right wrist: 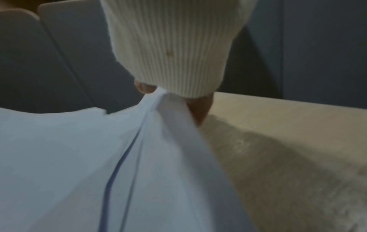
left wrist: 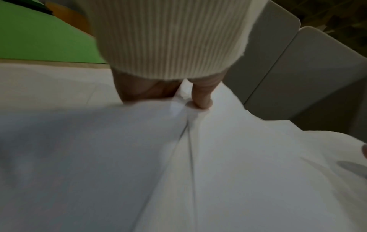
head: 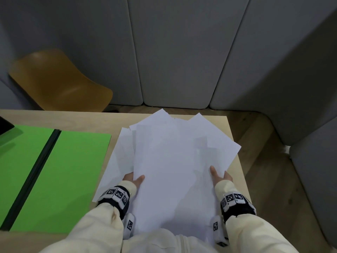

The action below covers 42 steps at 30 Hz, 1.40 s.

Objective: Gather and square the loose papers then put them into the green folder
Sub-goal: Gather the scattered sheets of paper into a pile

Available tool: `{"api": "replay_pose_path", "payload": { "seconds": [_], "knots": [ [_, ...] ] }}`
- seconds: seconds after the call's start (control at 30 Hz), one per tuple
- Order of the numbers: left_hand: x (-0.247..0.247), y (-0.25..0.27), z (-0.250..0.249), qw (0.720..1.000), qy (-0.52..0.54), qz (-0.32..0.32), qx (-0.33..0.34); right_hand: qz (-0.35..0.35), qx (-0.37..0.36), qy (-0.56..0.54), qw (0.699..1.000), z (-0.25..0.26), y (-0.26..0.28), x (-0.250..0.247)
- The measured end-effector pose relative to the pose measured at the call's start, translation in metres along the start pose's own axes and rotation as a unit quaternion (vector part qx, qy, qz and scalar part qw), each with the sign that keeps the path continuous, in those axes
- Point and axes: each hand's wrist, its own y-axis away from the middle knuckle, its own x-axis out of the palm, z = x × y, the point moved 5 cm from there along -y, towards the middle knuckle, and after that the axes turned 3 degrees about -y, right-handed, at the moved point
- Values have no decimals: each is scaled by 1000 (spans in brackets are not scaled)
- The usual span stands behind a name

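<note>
Several white papers (head: pixel 175 161) fan out unevenly in front of me, their far corners splayed over the table's back edge. My left hand (head: pixel 134 178) pinches the stack's left side, thumb on top, fingers underneath. My right hand (head: pixel 219 175) pinches the right side the same way. In the left wrist view the thumb presses the papers (left wrist: pixel 178 157) from above beside the left hand (left wrist: pixel 200 100). The right wrist view shows the papers (right wrist: pixel 99 157) held off the table by the right hand (right wrist: pixel 198 109). The green folder (head: pixel 54 170) lies open and flat at the left, a dark spine down its middle.
The light wooden table (head: pixel 91 119) ends just right of the papers. A mustard chair (head: pixel 58 83) stands behind the table at the left. Grey padded panels (head: pixel 182 52) form the back wall and right side. A dark object (head: pixel 5 125) sits at the far left edge.
</note>
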Motion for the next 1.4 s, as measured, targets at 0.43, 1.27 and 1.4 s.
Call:
{"api": "replay_pose_path", "payload": {
  "seconds": [0.43, 1.27, 1.4],
  "knots": [
    [37, 9, -20, 997, -23, 27, 72, 66, 93, 193, 975, -9, 29, 23],
    [5, -4, -13, 999, 7, -4, -35, 100, 107, 98, 984, 0, 31, 32],
    [6, 4, -9, 999, 29, 11, -23, 101, 125, 46, 986, 7, 29, 28]
  ]
}}
